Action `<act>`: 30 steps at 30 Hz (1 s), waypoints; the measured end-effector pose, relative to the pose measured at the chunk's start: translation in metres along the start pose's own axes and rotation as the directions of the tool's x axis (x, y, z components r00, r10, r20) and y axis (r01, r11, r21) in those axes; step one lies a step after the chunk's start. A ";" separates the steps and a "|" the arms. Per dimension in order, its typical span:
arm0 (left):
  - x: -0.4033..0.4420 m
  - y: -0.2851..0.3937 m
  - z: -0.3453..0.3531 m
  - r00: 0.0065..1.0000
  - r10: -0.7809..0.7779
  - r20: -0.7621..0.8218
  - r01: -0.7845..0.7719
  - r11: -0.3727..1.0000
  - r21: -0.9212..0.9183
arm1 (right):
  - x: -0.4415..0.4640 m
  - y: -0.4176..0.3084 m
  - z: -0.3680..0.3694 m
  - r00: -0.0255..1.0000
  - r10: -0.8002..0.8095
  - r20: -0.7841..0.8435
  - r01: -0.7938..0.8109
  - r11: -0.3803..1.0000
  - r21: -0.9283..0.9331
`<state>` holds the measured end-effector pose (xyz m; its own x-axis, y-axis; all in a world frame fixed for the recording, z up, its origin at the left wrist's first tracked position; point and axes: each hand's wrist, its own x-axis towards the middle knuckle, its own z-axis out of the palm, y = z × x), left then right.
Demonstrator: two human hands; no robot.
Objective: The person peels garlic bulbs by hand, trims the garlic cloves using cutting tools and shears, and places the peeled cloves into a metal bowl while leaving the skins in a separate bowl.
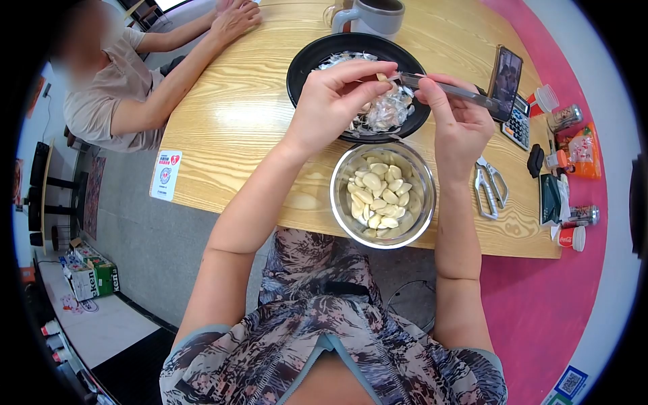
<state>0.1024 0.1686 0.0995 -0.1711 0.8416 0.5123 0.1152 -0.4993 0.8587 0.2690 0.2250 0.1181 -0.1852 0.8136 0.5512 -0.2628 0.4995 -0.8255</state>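
My left hand [337,101] pinches a garlic clove [383,77] between thumb and fingertips, above the black plate [294,81]. My right hand [459,121] is closed around a small knife [466,93], its tip pointing left at the clove. Papery garlic skins [388,111] lie heaped on the plate beneath both hands. Nearer to me, a shiny metal bowl [339,206] at the table edge contains many peeled garlic cloves [379,192]. The fingers partly hide the clove.
Scissors [489,189] lie right of the bowl. A propped phone [505,82], a calculator [517,125], cans and cups line the right side of the wooden table [223,135]. A grey mug [378,17] stands behind the plate. Another person [121,88] sits at the left.
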 end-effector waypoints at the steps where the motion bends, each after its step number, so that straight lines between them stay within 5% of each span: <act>1: 0.001 0.000 -0.001 0.999 -0.043 0.017 0.044 0.995 -0.093 | 0.001 0.000 0.000 1.000 0.000 0.000 0.000 1.000 0.001; 7: 0.005 0.001 -0.008 0.990 -0.136 0.026 0.138 0.944 -0.301 | 0.007 0.002 -0.005 0.996 -0.010 -0.084 0.005 0.998 -0.056; 11: 0.004 0.001 -0.005 0.992 -0.126 0.019 0.126 0.953 -0.275 | 0.010 0.016 -0.008 1.000 -0.018 0.016 0.022 0.966 -0.259; 13: 0.002 0.000 0.000 0.998 -0.063 -0.002 0.063 0.993 -0.104 | 0.008 0.012 -0.007 0.998 0.008 0.061 0.011 0.950 -0.311; 18: 0.000 0.000 0.003 0.998 -0.065 -0.027 0.063 0.996 -0.069 | -0.002 0.008 0.002 0.989 -0.127 0.072 0.129 0.991 -0.025; 23: -0.002 0.000 0.002 0.999 -0.037 -0.021 0.039 0.994 0.100 | -0.003 0.010 0.002 0.987 -0.128 0.092 0.131 0.991 -0.022; 25: -0.001 0.000 0.003 0.993 0.114 -0.029 -0.106 0.977 0.186 | -0.003 0.010 0.003 0.988 -0.123 0.089 0.125 0.992 -0.011; 30: 0.000 -0.001 0.001 0.978 0.211 -0.001 -0.200 0.927 0.317 | -0.004 0.007 0.003 0.994 -0.063 0.087 0.063 0.998 0.003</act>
<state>0.1035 0.1694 0.0986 -0.1441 0.7172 0.6818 0.4510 -0.5657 0.6904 0.2654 0.2239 0.1106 -0.2500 0.7512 0.6109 -0.2771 0.5490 -0.7886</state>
